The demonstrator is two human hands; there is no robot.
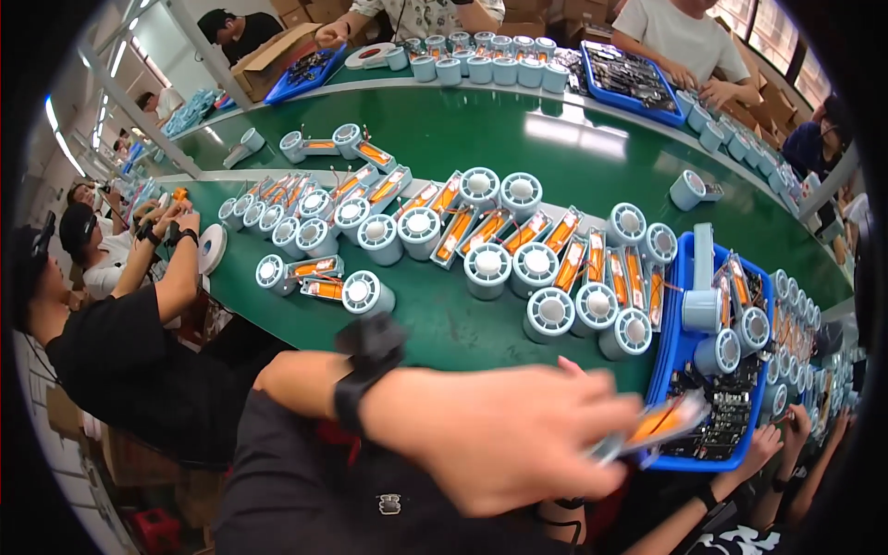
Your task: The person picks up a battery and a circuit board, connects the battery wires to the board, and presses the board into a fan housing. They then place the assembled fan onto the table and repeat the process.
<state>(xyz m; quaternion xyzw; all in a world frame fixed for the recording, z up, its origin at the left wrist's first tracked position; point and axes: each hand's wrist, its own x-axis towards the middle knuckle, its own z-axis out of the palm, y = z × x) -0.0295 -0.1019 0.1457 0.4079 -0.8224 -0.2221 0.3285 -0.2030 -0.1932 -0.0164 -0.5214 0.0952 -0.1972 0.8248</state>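
Fingers (592, 476) of the left hand (499, 430) are pinched round one end of a blurry casing (689, 410) by the blue tray (675, 356), probably so the orange cell (655, 421) sits uncovered; right hand's mostly hidden, can't tell its grip tbh.

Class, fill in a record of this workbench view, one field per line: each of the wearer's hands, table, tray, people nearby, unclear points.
Left hand: grips a part with an orange insert
Right hand: mostly hidden behind the left
Table: green, bearing many pale blue fans with orange inserts
Tray: blue, right of the fans; holds circuit boards and more fans
People nearby: left, right and across the table
Unclear: held part blurred; right hand's grip
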